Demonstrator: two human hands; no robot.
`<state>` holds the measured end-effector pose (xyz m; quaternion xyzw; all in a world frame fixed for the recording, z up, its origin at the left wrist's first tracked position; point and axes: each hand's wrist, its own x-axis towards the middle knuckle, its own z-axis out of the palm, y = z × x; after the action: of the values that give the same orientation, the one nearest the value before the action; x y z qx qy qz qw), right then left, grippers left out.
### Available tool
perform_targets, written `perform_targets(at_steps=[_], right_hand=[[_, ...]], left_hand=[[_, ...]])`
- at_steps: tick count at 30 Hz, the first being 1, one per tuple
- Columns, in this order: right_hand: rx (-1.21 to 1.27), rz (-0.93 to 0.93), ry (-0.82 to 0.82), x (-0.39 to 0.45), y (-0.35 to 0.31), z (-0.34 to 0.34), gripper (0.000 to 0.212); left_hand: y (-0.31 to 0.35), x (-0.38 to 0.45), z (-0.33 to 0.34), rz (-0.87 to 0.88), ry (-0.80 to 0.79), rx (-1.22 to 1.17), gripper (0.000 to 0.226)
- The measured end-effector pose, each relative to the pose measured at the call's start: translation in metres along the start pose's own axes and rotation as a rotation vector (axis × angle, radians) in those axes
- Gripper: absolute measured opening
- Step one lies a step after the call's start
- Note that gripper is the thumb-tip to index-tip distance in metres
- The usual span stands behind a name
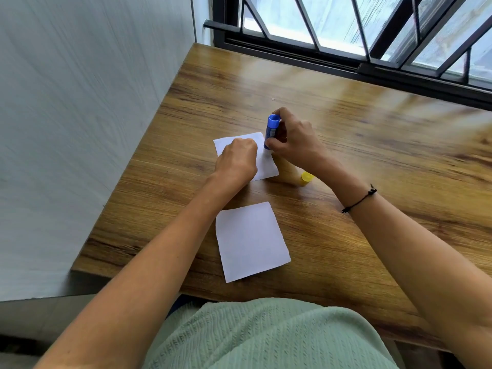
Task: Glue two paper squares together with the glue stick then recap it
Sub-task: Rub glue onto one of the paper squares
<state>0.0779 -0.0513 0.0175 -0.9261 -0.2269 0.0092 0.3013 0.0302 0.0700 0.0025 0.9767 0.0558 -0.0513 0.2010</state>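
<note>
At the far paper square's [262, 162] right edge, the blue glue stick [271, 131] stands nearly upright, lower end down on the sheet, blue base up. Right hand [295, 141] wrapped around the stick, thumb and fingers closed on its barrel. Whether glue is showing at the tip cannot be told; fingers cover it.

Left of the stick: left hand [237, 162] curled into a loose fist, knuckles pressed down on that same sheet, covering much of it.

Just right of the far square's near corner: yellow cap [306, 179] on the table, partly hidden under the right wrist, apart from the stick.

Nearer the person than the far square: second paper square [251, 241], white, flat, untouched, clear of both hands, slightly rotated relative to the table edge.

Black cord bracelet [359, 199] on the right wrist.

All of it sits on a wood-grain table [372, 134]. Left of the table, a pale wall [80, 102]; beyond its far edge, a barred window [372, 30]. Pale green ribbed garment [266, 336] at the near edge.
</note>
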Motion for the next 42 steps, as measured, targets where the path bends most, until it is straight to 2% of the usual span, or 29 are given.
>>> perform_targets(at_steps=[5, 12, 18, 26, 31, 36, 39, 42], right_hand=[[0.022, 0.014, 0.002, -0.015, 0.002, -0.003, 0.039], [0.054, 0.031, -0.007, -0.032, 0.001, -0.008, 0.037], [0.075, 0.065, 0.039, -0.034, 0.001, -0.015, 0.038], [0.088, 0.071, 0.109, -0.024, 0.000, -0.020, 0.038], [0.075, 0.065, 0.129, -0.016, 0.000, -0.018, 0.037], [0.039, 0.043, 0.145, -0.003, -0.001, -0.016, 0.038], [0.042, 0.050, 0.134, 0.005, 0.000, -0.013, 0.038], [0.038, 0.065, 0.115, 0.011, 0.000, -0.008, 0.040]], left_hand=[[0.002, 0.005, 0.000, 0.002, 0.012, 0.011, 0.018], [0.009, 0.010, 0.003, -0.009, 0.057, 0.075, 0.025], [0.005, 0.012, 0.003, 0.017, 0.075, 0.193, 0.022], [-0.002, 0.007, 0.002, 0.069, 0.242, 0.345, 0.030], [-0.002, 0.005, 0.003, 0.084, 0.267, 0.363, 0.030], [-0.003, 0.002, -0.005, 0.128, 0.302, 0.279, 0.034], [0.000, 0.001, -0.007, 0.163, 0.263, 0.220, 0.028], [0.001, 0.002, -0.006, 0.138, 0.141, 0.244, 0.028]])
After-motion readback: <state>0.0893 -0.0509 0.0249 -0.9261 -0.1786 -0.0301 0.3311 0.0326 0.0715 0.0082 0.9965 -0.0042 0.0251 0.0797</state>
